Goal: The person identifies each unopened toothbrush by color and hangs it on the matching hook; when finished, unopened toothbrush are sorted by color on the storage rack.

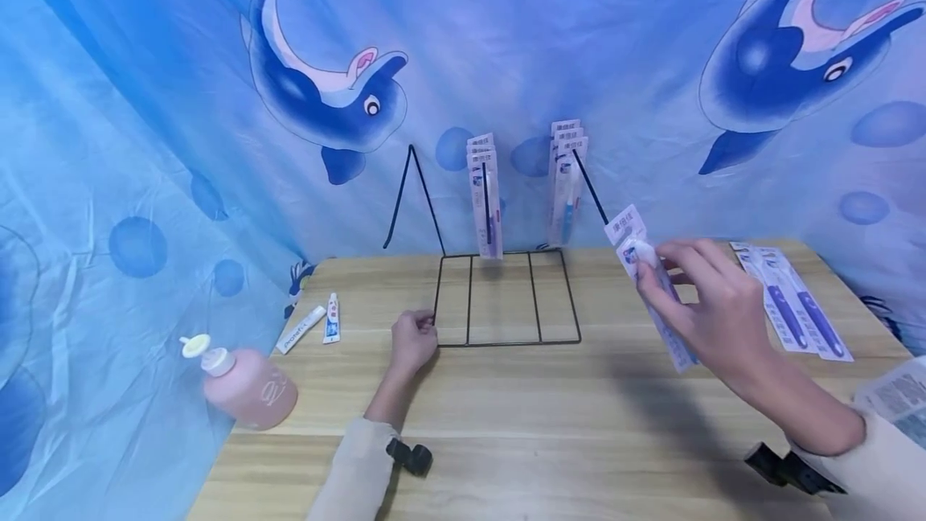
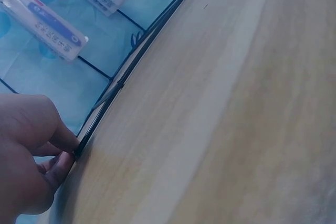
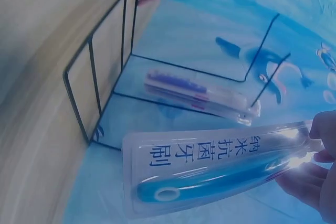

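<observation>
A black wire display rack [image 1: 506, 342] stands on the table, with three long hooks at its back. My left hand [image 1: 415, 342] pinches the left side of its base; the left wrist view shows thumb and finger at the wire [image 2: 79, 153]. In my right hand [image 1: 712, 308] is a packaged toothbrush [image 3: 210, 163] with a blue handle, gripped near the upper part of its pack. The top of its card is right at the front tip of the right hook [image 1: 595, 195]. Several packaged toothbrushes [image 1: 567, 183] hang farther back on that hook, and several more [image 1: 486, 207] on the middle one.
The left hook [image 1: 398, 203] holds nothing. Packaged toothbrushes with purple handles [image 1: 799, 304] lie at the table's right. On the left are a white toothpaste box [image 1: 300, 330], a small toothpaste tube [image 1: 331, 318] and a pink pump bottle [image 1: 253, 392]. A blue dolphin curtain [image 1: 506, 38] hangs behind.
</observation>
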